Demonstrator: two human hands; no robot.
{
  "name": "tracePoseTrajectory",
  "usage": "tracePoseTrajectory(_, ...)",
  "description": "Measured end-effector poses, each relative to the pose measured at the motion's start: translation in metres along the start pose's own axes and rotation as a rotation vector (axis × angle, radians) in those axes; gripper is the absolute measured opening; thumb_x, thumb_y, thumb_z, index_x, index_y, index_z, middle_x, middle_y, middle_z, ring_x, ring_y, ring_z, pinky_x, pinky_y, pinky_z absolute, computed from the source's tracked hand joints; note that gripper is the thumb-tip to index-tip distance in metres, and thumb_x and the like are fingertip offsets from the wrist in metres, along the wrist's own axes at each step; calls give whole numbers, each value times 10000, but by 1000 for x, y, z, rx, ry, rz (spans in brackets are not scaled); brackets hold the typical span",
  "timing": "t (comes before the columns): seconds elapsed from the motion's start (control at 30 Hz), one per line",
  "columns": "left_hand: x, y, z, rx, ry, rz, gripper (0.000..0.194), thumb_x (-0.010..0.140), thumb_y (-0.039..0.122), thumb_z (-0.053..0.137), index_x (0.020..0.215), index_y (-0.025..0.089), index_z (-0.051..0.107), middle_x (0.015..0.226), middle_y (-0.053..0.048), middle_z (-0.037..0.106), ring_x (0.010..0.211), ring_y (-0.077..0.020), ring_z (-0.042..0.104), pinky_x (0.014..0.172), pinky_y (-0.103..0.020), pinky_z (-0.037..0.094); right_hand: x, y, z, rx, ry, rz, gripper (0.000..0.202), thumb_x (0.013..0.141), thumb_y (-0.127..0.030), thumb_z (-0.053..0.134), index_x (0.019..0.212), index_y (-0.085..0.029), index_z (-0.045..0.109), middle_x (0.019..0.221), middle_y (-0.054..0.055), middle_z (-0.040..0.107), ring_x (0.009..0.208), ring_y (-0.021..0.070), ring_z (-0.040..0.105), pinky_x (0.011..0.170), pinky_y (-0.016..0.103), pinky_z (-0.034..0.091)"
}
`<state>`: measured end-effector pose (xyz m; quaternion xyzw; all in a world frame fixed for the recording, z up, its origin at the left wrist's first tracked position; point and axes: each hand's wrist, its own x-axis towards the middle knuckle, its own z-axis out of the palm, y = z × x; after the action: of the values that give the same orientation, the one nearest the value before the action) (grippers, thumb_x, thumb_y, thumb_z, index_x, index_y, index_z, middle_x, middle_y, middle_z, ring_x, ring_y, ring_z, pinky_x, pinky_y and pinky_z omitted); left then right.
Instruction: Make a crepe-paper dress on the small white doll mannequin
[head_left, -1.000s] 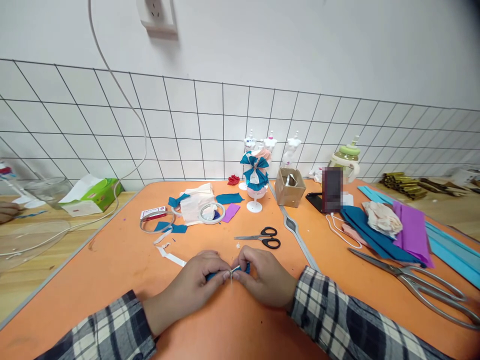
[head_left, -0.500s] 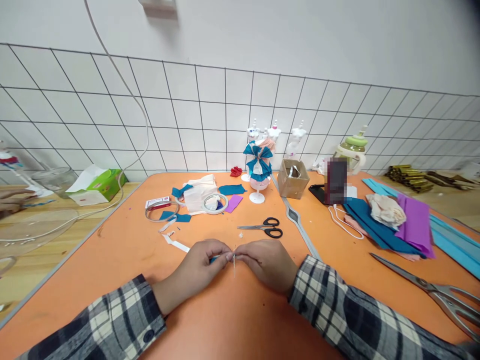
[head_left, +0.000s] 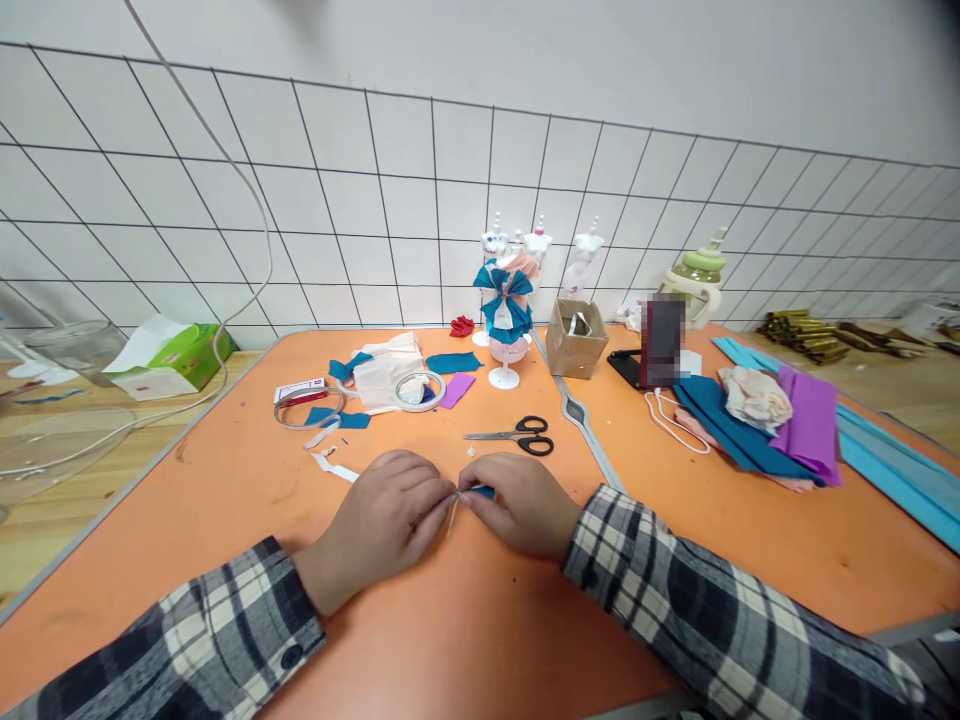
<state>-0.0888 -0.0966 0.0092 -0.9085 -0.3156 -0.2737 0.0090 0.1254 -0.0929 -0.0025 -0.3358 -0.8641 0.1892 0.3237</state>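
My left hand (head_left: 394, 515) and my right hand (head_left: 521, 500) meet fingertip to fingertip above the orange table (head_left: 465, 620). A small blue piece (head_left: 486, 491) sticks out between the fingers of my right hand. Pinched in my left fingertips is a thin pale strand (head_left: 452, 514) that hangs down between the hands. Just beyond them lie black-handled scissors (head_left: 525, 436), blades pointing left. A white strip (head_left: 337, 468) rests beside my left hand.
Behind stand a small dress form in a blue bow dress (head_left: 505, 305) and a cardboard box (head_left: 576, 340). Tape rolls (head_left: 420, 392) and paper scraps lie at the left back. Blue and purple crepe paper (head_left: 806, 425) sits at the right, near a phone (head_left: 663, 342).
The blue piece showed at my left fingers before and now shows at my right ones. The strand leans more to the left at its lower end. The view has shifted, and the large metal scissors are gone from it.
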Motion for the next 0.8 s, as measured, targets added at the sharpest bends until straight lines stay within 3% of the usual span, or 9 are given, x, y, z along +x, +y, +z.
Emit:
tracePoseTrajectory(0.1, 1, -6, 0, -109, 57, -264, 235, 930, 288, 502, 856, 193, 704, 805, -42, 744, 768, -206, 676, 718, -333, 505, 1, 1, 2, 321, 210, 155, 389, 862, -323, 625, 1226, -220, 535, 1236, 97, 601, 1098, 209, 581, 882, 345, 498)
tracePoseTrajectory(0.17, 3, -10, 0, -225, 112, -483, 290, 927, 376, 503, 826, 200, 711, 780, -30, 748, 719, -200, 685, 653, -301, 524, 2, 0, 5, 570, 286, 376, 481, 855, -394, 618, 1286, -227, 484, 1237, 111, 575, 1083, 209, 584, 814, 334, 539)
tracePoseTrajectory(0.27, 5, -10, 3, -366, 159, -651, 333, 905, 442, 510, 789, 205, 714, 743, -16, 743, 667, -196, 683, 607, -281, 538, 5, -6, 10, 867, 78, 618, 391, 827, -471, 630, 1101, -196, 588, 1032, 87, 624, 957, 203, 616, 647, 281, 556)
tracePoseTrajectory(0.33, 6, -8, 5, -382, 165, -636, 316, 892, 436, 527, 777, 208, 712, 750, -14, 746, 683, -196, 685, 630, -277, 540, 5, -11, 13, 999, -90, 688, 405, 789, -502, 672, 1035, -186, 614, 1009, 83, 646, 904, 200, 636, 560, 250, 545)
tracePoseTrajectory(0.4, 7, -6, 6, -368, 167, -592, 292, 889, 416, 536, 780, 209, 712, 770, -16, 753, 710, -192, 689, 652, -268, 535, 6, -15, 15, 1099, -154, 719, 442, 755, -525, 709, 1020, -182, 623, 997, 80, 666, 813, 181, 657, 494, 223, 522)
tracePoseTrajectory(0.63, 6, 0, 1, -378, 165, -444, 245, 926, 338, 518, 807, 199, 680, 747, -16, 722, 678, -157, 655, 642, -244, 513, 6, -18, 17, 1280, -105, 787, 437, 640, -483, 813, 847, -170, 591, 766, 2, 637, 595, 104, 602, 447, 198, 508)
tracePoseTrajectory(0.8, 3, 0, -8, -482, 72, -136, 252, 952, 208, 435, 777, 197, 616, 706, -23, 649, 673, -149, 609, 652, -263, 506, 5, -7, 14, 1227, -244, 723, 420, 630, -460, 823, 851, -168, 617, 743, -8, 624, 589, 102, 588, 446, 206, 513)
